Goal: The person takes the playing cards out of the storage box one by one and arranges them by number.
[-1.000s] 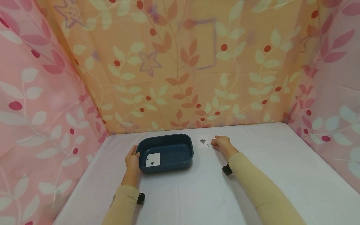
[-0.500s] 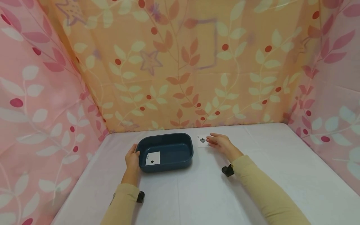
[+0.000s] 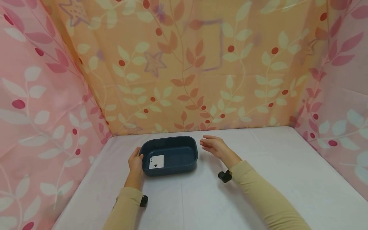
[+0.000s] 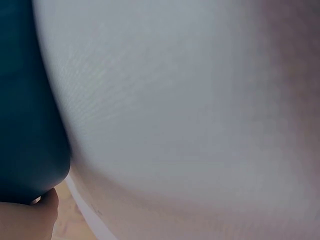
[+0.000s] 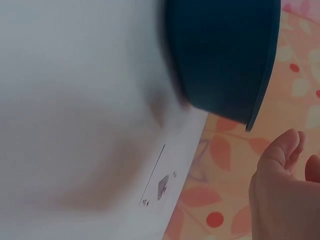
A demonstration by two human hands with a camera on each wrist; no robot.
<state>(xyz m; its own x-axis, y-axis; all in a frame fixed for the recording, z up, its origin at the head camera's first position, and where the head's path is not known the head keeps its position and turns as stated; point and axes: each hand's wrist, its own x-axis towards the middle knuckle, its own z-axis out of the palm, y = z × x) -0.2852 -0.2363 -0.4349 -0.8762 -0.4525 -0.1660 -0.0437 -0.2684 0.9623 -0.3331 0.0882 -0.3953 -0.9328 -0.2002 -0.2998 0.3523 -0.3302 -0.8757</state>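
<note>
A dark blue rectangular tub (image 3: 175, 170) stands on the white-covered table. My left hand (image 3: 135, 163) grips its left end, thumb at the rim and fingers along the outer wall. Inside the tub, at its near left, lies an ace of clubs playing card (image 3: 156, 161). My right hand (image 3: 215, 147) hovers just right of the tub with relaxed fingers and holds nothing. It covers most of the ace of spades (image 5: 162, 187), which the right wrist view shows lying face up on the table below that hand.
A white cloth covers the table (image 3: 207, 198). Patterned fabric hangs close behind the tub, an orange backdrop (image 3: 184, 80), with pink leafy curtains (image 3: 37, 111) at both sides. Each wrist carries a small black camera (image 3: 225, 176).
My right hand has moved left from beside the ace of spades to over it, now near the tub's right end, its fingers straighter. The left hand and the tub stay put.
</note>
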